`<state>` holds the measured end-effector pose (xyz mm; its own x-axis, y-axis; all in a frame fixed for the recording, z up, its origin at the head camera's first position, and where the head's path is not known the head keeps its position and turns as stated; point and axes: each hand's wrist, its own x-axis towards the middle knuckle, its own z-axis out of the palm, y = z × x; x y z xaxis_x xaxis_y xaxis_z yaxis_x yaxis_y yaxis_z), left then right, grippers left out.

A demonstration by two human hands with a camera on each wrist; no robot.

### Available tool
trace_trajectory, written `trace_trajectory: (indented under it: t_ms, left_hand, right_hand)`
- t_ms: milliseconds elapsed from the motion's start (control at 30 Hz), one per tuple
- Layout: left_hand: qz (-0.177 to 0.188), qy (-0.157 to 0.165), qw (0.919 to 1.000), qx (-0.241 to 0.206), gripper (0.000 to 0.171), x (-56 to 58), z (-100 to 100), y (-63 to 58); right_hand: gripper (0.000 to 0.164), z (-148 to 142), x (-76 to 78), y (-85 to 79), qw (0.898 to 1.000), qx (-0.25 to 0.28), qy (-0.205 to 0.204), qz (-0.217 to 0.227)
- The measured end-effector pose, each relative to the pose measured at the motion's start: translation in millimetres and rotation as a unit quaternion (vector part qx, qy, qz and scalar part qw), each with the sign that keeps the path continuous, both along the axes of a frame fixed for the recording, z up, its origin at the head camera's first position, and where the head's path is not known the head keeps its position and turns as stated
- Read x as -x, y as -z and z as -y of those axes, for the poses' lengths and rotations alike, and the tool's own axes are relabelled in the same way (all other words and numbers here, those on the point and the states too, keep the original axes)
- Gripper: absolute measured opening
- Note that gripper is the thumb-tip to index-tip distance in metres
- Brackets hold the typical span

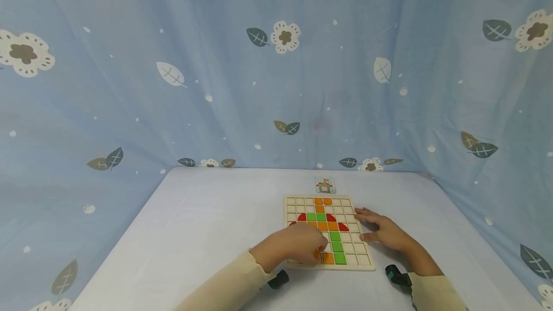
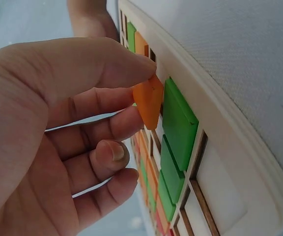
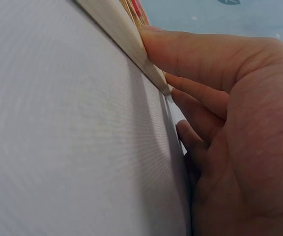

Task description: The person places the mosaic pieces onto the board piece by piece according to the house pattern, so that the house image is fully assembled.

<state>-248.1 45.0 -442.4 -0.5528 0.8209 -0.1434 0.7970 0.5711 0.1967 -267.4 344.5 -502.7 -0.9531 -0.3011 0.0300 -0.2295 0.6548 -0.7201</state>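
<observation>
A wooden grid board (image 1: 359,248) lies on the white table, with orange, green and red pieces set in its squares. My left hand (image 1: 298,244) reaches over the board's near left part and covers some squares. In the left wrist view its thumb and forefinger pinch an orange piece (image 2: 149,103), tilted beside a green tile (image 2: 180,125) in the grid. My right hand (image 1: 387,232) is at the board's right edge with fingers spread. Its thumb (image 3: 181,51) touches the board's side in the right wrist view.
A small card (image 1: 325,185) printed with a coloured grid picture lies just beyond the board. A blue patterned curtain (image 1: 319,85) surrounds the table (image 1: 207,215) at the back and sides. Dark wrist devices (image 1: 396,275) show near both sleeves.
</observation>
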Motion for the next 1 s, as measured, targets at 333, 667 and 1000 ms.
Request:
trace_trajectory:
  t_ms: [333, 667, 1000]
  left_hand:
    - [0.006, 0.012, 0.9999, 0.005, 0.013, 0.4, -2.9, 0.7]
    - [-0.006, 0.021, 0.9996, 0.015, 0.012, 0.9, -0.2, 1.7]
    - [0.009, 0.019, 0.9998, 0.006, 0.013, 2.7, 3.2, 2.5]
  right_hand:
    - [0.071, 0.5, -0.7, 0.0, 1.0, -0.014, -0.003, -0.002]
    - [0.071, 0.7, -0.4, 0.4, 1.0, -0.019, 0.001, -0.002]
    - [0.07, 3.0, 0.2, 1.7, 0.999, -0.033, 0.022, 0.002]
